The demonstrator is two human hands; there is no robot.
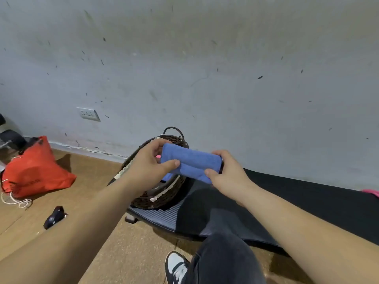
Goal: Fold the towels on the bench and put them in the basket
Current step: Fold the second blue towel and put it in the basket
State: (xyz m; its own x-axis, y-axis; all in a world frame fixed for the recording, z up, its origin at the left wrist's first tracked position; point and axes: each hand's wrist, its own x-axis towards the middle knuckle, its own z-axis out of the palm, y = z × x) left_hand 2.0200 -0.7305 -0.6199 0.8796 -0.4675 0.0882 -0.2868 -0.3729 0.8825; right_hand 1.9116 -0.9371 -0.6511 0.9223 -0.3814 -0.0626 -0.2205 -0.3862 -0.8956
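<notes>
Lettering in dark print runs across the red drawstring bag lying on the wooden floor at left, too blurred to read. A folded blue towel is held in the air over the wicker basket, which stands on the near end of the black bench. The left grip pinches one short end of the towel between thumb and fingers; the right grip curls round the other end. A patch of blue fabric shows inside the basket, partly hidden by the left grip. A pink cloth lies on the bench at the far right edge. A white wall socket sits low on the grey wall, and a small dark object lies on the floor near the bag.
</notes>
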